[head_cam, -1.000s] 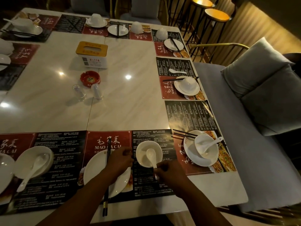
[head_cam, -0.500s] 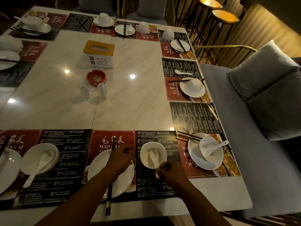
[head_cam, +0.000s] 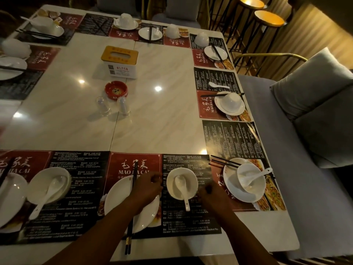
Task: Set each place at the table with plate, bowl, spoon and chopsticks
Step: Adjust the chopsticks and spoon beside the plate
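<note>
At the near place, a white plate [head_cam: 117,203] lies on a red and black menu placemat [head_cam: 191,222]. Black chopsticks [head_cam: 129,240] lie lengthwise across the plate. Just to its right stands a white bowl [head_cam: 192,181] holding a white spoon [head_cam: 181,186], whose handle sticks out over the near rim. My left hand [head_cam: 146,188] rests over the plate's right half, its bent fingers apart and a little short of the bowl's left rim. My right hand [head_cam: 212,196] hovers just right of the bowl, loosely closed and holding nothing.
To the right is a plate with a bowl and spoon [head_cam: 248,180] and chopsticks [head_cam: 223,162]; to the left, another bowl with a spoon [head_cam: 48,185]. A tissue box [head_cam: 119,61], a red ashtray [head_cam: 116,89] and two shakers [head_cam: 124,105] stand mid-table. A grey sofa [head_cam: 286,150] runs along the right edge.
My right hand has let go of the spoon handle and drawn off to the right, so the handle now shows. My left hand has eased slightly away from the bowl's rim.
</note>
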